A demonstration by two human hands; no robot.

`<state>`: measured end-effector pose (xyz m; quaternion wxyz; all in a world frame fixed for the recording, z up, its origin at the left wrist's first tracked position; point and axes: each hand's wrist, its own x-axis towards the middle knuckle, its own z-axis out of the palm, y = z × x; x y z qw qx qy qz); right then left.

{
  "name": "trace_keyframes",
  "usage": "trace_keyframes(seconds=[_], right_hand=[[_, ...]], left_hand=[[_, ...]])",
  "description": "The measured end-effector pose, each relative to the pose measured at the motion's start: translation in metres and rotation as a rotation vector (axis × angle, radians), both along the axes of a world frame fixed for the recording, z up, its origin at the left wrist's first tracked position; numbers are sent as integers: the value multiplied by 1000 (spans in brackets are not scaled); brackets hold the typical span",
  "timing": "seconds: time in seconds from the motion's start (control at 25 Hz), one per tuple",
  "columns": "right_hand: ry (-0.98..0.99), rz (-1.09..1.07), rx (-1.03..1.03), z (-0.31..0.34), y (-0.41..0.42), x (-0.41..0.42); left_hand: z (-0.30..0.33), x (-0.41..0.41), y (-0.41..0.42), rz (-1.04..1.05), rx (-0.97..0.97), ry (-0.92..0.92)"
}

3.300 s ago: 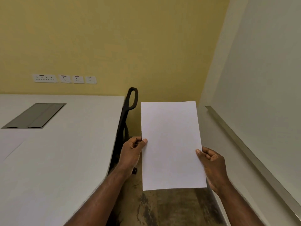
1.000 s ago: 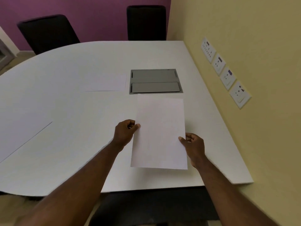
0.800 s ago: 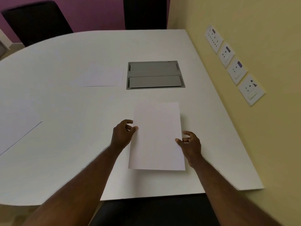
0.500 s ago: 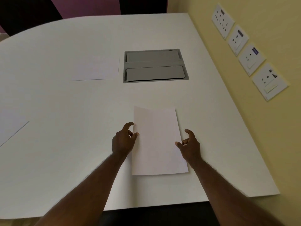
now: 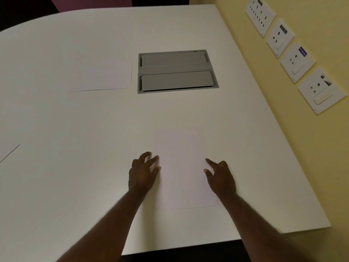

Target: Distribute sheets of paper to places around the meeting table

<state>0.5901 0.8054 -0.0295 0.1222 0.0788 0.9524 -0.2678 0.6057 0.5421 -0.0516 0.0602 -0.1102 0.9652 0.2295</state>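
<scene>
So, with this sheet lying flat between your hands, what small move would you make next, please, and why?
Probably lift both hands clear. The sheet lies flat on the table near its edge, and the left hand and right hand are open beside it, holding nothing, so this place looks served.

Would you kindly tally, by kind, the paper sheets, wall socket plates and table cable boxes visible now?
Paper sheets: 3 (near sheet, centre sheet, left sheet)
Wall socket plates: 4 (first)
Table cable boxes: 1
Total: 8
</scene>
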Motion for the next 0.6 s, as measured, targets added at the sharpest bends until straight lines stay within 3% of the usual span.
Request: trace_keyframes(seconds=[0.6], right_hand=[[34,-5,-16,-1,-2,2]], left_hand=[[-7,4,-5,23,110,38]])
